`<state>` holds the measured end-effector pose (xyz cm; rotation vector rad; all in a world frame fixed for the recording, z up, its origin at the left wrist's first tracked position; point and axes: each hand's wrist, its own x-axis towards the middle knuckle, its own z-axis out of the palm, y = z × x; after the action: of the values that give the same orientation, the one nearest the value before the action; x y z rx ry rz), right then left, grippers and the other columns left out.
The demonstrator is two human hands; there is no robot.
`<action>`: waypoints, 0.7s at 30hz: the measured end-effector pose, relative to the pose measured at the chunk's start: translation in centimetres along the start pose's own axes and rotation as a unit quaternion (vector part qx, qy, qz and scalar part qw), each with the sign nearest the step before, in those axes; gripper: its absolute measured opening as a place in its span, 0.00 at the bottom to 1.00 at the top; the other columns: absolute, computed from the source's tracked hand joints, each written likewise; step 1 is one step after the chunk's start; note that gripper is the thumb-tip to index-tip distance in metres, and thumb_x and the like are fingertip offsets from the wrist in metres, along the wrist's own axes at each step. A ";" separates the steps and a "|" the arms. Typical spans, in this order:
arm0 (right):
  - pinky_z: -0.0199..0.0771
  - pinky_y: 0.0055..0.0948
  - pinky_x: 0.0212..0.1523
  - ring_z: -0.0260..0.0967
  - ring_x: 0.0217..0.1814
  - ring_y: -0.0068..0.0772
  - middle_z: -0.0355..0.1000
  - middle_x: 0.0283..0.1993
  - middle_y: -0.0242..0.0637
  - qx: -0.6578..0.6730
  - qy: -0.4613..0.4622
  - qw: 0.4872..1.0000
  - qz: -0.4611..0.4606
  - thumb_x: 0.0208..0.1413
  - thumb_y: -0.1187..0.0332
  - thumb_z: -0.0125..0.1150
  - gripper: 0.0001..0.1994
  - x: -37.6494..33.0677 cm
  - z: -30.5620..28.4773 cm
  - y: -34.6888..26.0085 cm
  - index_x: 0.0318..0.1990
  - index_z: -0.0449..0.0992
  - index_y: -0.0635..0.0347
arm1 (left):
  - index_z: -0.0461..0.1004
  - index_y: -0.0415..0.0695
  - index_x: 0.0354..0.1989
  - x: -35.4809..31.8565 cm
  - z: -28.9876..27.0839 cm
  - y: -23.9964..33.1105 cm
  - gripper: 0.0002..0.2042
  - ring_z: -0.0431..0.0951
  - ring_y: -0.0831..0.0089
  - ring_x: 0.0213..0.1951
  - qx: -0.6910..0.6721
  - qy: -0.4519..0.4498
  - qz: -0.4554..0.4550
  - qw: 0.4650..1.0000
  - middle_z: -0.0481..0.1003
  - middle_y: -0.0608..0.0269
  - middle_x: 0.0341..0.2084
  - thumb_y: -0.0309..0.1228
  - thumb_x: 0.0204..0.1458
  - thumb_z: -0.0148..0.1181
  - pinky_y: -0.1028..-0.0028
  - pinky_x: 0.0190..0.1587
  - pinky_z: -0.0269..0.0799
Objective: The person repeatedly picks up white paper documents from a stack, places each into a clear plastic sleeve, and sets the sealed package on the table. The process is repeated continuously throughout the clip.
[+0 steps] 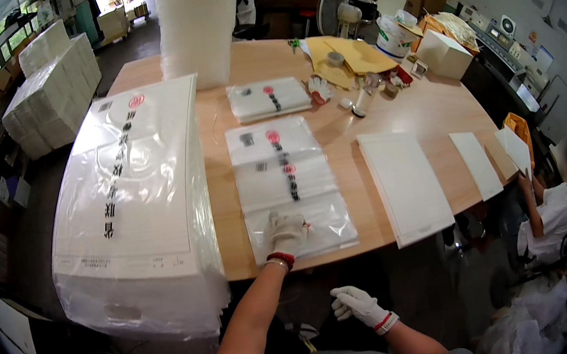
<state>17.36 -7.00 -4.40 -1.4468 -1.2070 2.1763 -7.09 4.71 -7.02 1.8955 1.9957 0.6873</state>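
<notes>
My left hand (287, 234), in a white knit glove with a red band at the wrist, rests on the near part of a clear plastic bag (313, 205). The bag lies on top of a stack with dark and red print, by the table's front edge. Its fingers point away from me and lie on the film. My right hand (360, 306), gloved too, hangs below the table edge near my lap. Nothing shows in it, and its loosely bent fingers stand apart from the thumb. Left of the stack lies a pile of large printed plastic bags (124, 177), overhanging the edge.
A smaller bag stack (269, 98) lies behind, near a tall white roll (197, 30). White boards (406, 185) lie to the right on the wooden table (237, 256). Tape, yellow paper (353, 55) and a bucket (394, 37) crowd the far right. A co-worker (553, 211) sits at right.
</notes>
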 end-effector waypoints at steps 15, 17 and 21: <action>0.63 0.40 0.51 0.63 0.50 0.49 0.63 0.52 0.51 -0.458 0.335 0.736 -0.370 0.42 0.62 0.67 0.22 13.4 -5.1 -8.3 0.43 0.70 0.64 | 0.68 0.42 0.31 4.2 -2.2 -5.6 0.07 0.73 0.72 0.22 -0.835 0.129 -0.110 0.524 0.70 0.62 0.20 0.29 0.57 0.44 0.75 0.23 0.66; 0.63 0.40 0.50 0.64 0.46 0.51 0.65 0.48 0.51 -0.374 0.361 0.709 -0.477 0.41 0.66 0.66 0.21 9.5 -2.4 -10.6 0.43 0.69 0.65 | 0.67 0.42 0.34 4.6 -3.0 -3.6 0.05 0.72 0.78 0.23 -0.721 0.088 -0.173 0.665 0.70 0.65 0.22 0.29 0.58 0.45 0.80 0.23 0.65; 0.70 0.38 0.43 0.67 0.41 0.54 0.62 0.52 0.61 -0.304 0.204 0.725 -0.584 0.44 0.70 0.60 0.19 10.9 2.4 -13.5 0.46 0.69 0.61 | 0.67 0.41 0.41 4.4 -7.4 4.3 0.07 0.71 0.83 0.27 -0.624 -0.005 -0.187 0.758 0.73 0.64 0.28 0.28 0.56 0.49 0.84 0.26 0.65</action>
<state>7.21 6.84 -0.81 -0.7643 -1.9473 0.5853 -7.71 8.17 1.99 0.6501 1.1713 1.3674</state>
